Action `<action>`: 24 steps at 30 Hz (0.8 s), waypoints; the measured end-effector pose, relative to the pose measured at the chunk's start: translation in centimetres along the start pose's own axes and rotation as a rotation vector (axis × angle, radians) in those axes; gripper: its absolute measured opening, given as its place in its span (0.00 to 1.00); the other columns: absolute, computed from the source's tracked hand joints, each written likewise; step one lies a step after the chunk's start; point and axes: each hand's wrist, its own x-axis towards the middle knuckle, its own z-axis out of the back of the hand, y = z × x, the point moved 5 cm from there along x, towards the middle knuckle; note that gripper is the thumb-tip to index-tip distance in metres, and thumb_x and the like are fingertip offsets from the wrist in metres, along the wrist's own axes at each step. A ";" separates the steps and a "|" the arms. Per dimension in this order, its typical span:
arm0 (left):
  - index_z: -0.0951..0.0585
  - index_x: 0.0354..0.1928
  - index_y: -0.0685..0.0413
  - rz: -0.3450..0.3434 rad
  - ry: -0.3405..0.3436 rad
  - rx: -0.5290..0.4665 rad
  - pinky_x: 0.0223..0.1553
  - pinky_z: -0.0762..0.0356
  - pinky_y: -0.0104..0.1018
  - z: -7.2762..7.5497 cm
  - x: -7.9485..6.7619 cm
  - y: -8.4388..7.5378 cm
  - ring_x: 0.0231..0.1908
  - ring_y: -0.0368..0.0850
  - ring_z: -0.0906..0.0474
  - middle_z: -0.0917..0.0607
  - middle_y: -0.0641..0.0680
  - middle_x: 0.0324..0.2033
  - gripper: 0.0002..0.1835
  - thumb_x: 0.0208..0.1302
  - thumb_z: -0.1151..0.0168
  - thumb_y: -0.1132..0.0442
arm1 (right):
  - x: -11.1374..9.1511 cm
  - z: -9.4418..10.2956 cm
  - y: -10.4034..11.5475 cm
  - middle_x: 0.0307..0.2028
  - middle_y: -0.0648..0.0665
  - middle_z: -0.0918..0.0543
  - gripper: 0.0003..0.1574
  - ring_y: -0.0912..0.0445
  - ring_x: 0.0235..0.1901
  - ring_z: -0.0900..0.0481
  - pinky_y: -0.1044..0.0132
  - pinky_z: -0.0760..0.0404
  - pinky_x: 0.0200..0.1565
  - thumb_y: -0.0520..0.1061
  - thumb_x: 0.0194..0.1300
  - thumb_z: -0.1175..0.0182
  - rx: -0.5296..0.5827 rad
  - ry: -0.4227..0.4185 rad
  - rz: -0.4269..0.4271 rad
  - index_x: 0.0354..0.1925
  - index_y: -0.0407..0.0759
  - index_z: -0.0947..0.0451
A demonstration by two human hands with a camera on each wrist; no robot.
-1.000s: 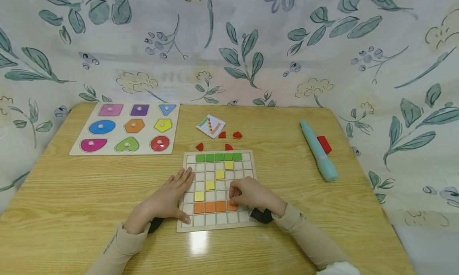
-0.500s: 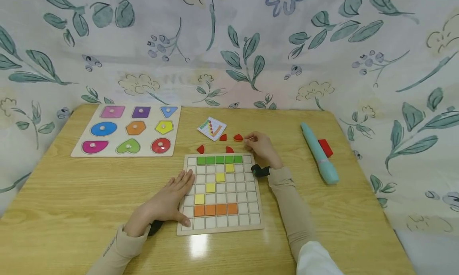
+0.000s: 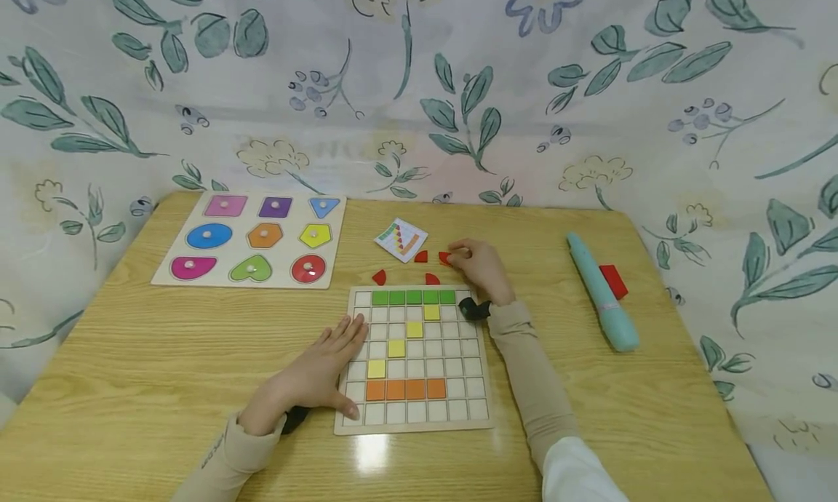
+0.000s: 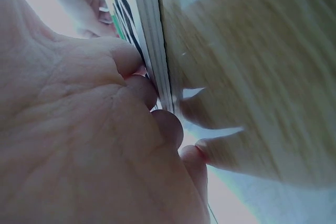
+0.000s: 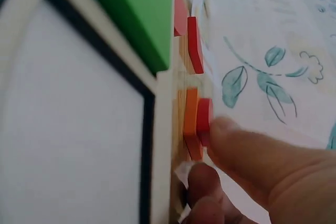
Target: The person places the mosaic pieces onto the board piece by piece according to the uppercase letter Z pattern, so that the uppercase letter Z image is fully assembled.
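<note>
My left hand (image 3: 321, 371) rests spread on the left edge of a wooden grid board (image 3: 419, 430), its fingers straight. Green square tiles (image 3: 414, 297) fill most of the board's top row, yellow tiles (image 3: 414, 329) run diagonally, and orange tiles (image 3: 406, 390) line a lower row. Beyond the board's far right corner, my right hand (image 3: 481, 268) reaches a red quarter-circle piece (image 5: 205, 121). In the right wrist view this piece lies on an orange piece (image 5: 191, 121); my thumb (image 5: 247, 150) touches it and a fingertip is close beneath. The left wrist view shows mainly the left palm (image 4: 79, 129).
Other red quarter-circle pieces (image 3: 421, 256) lie behind the board, near a printed pattern card (image 3: 401, 240). A knobbed shape puzzle (image 3: 262, 287) is at the back left. On the right lie a turquoise stick-like object (image 3: 602, 291) and a red block (image 3: 614, 281).
My right hand has left the orange row, moved away to the far side of the board, and come onto the red piece there. The left hand stays on the board's edge.
</note>
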 end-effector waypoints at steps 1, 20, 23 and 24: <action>0.54 0.75 0.66 -0.001 0.000 -0.001 0.73 0.62 0.64 0.0 0.0 0.0 0.75 0.66 0.66 0.59 0.65 0.76 0.69 0.38 0.23 0.42 | 0.0 -0.1 0.1 0.47 0.40 0.14 0.21 0.51 0.40 0.19 0.62 0.23 0.42 0.51 0.67 0.40 -0.019 0.018 0.007 0.56 0.46 0.21; 0.54 0.75 0.66 -0.006 0.002 -0.016 0.73 0.63 0.65 0.0 0.1 0.1 0.75 0.66 0.67 0.59 0.65 0.76 0.70 0.37 0.22 0.42 | -1.4 -1.3 2.7 0.45 0.40 0.20 0.20 0.50 0.44 0.23 0.60 0.23 0.49 0.46 0.63 0.35 -0.143 0.175 0.077 0.50 0.39 0.22; 0.55 0.75 0.66 -0.007 0.006 -0.014 0.73 0.63 0.65 -0.1 0.1 0.1 0.75 0.66 0.68 0.60 0.65 0.76 0.70 0.37 0.22 0.42 | -1.3 -1.2 2.4 0.47 0.38 0.20 0.17 0.48 0.48 0.23 0.57 0.23 0.53 0.43 0.62 0.35 -0.099 0.161 0.085 0.47 0.36 0.23; 0.55 0.75 0.66 -0.008 0.007 -0.013 0.73 0.63 0.65 -0.1 0.2 0.1 0.75 0.66 0.68 0.60 0.65 0.76 0.70 0.38 0.22 0.42 | -1.2 -1.2 2.0 0.47 0.38 0.19 0.17 0.48 0.48 0.23 0.57 0.23 0.53 0.43 0.63 0.35 -0.068 0.166 0.079 0.47 0.36 0.23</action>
